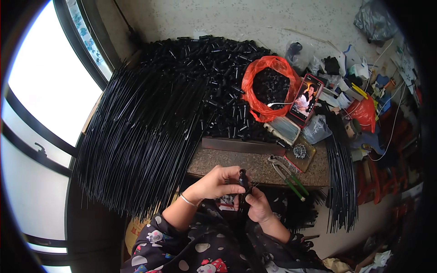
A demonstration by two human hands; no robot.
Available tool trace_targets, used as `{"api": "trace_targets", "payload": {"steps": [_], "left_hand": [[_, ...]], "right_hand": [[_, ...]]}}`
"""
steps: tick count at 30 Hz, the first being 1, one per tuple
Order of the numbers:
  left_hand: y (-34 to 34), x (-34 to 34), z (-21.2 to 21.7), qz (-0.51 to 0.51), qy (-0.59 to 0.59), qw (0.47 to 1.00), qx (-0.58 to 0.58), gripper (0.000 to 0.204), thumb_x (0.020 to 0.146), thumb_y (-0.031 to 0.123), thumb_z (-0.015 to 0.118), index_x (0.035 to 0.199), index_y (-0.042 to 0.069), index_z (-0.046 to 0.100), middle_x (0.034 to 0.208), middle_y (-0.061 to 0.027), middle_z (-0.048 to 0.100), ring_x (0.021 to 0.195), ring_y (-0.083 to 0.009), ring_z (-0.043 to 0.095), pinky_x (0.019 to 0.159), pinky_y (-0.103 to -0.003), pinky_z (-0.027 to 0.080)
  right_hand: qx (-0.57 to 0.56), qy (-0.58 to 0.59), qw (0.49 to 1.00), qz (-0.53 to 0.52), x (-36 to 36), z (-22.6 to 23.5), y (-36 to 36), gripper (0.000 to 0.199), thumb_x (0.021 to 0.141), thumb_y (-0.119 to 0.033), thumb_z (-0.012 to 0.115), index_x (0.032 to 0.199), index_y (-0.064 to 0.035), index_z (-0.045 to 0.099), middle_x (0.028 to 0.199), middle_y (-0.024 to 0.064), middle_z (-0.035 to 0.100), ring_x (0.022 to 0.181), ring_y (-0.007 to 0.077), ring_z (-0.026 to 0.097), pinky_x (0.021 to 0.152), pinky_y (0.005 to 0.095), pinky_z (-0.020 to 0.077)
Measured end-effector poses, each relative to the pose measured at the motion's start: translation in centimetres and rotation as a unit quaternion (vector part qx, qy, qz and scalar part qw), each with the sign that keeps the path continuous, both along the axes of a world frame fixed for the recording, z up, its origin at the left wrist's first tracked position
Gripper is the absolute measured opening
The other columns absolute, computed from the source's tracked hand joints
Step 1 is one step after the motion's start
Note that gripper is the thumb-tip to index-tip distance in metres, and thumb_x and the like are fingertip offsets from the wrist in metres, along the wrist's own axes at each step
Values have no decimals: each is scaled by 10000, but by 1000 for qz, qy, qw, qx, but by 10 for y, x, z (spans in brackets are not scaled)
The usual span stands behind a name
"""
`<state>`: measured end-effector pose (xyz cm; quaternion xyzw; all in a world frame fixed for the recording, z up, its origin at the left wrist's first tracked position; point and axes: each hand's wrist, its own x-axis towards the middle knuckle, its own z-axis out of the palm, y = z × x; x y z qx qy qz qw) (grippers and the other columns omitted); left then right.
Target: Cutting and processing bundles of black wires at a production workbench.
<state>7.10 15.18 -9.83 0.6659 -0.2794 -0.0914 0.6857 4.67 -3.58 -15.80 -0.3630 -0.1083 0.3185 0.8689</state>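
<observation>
Above a black cloth garment [195, 250] printed with pale spots and cartoon figures, just off the near edge of a speckled brown, stone-like worktop [232, 163], two bare hands are meeting at a short, glossy black tubular piece [242, 174]. The left hand [223, 182] is pinching this piece between thumb and fingers, leaving no visible gap, and is holding it nearly upright. The right hand [258, 207] is curling mostly closed, its thumb and fingertips pressing at the lower portion; the view is not showing whether it is also gripping a second, smaller part.

Judging by this two-handed hold, the hands are probably fitting or adjusting something at the lower end. The next move is likely calling for a steady left grip and a small, precise push or turn from the right fingertips.

Beyond, a broad heap of similar black tubes [182, 59] is covering the far side, while a thick sheaf of long, thin black rods [136, 145] is hanging over the left part. An open, crumpled red plastic bag [248, 86] is holding small dark parts [271, 86], and metal pincers with green handles [287, 177] are lying near the right hand, ungripped.
</observation>
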Motion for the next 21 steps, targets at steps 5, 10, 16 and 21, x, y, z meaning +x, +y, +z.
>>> {"api": "trace_targets", "payload": {"steps": [5, 10, 16, 21], "left_hand": [[-9, -13, -6, 35, 178, 982, -59, 122, 846, 55, 584, 936, -11, 534, 840, -58, 614, 718, -120, 598, 609, -256, 515], [-13, -31, -2, 109, 209, 959, -155, 279, 812, 173, 655, 1011, 2, 558, 848, -18, 572, 739, -71, 515, 672, -217, 445], [-9, -34, -8, 159, 65, 985, -4, 341, 713, 98, 734, 1009, 4, 592, 847, -43, 592, 819, -137, 520, 727, -292, 452], [-10, -36, -12, 171, 38, 984, 35, 302, 703, 68, 729, 973, 9, 608, 815, -58, 613, 813, -166, 534, 756, -300, 447]], "right_hand": [[6, 26, 1000, -10, 0, 3, 0, 222, 845, -196, 606, 958, -18, 536, 831, 91, 611, 730, 179, 592, 688, 302, 485], [-18, 7, 999, -42, -2, 3, 2, 201, 847, -176, 606, 959, -24, 535, 855, 79, 610, 734, 166, 596, 690, 296, 493], [-19, 25, 999, -41, -3, 0, 1, 194, 854, -182, 600, 969, -35, 547, 914, 52, 604, 783, 147, 589, 726, 289, 484], [-28, 7, 998, -59, -2, 1, 1, 219, 852, -190, 602, 1004, -37, 561, 920, 36, 606, 833, 130, 577, 755, 285, 472]]}}
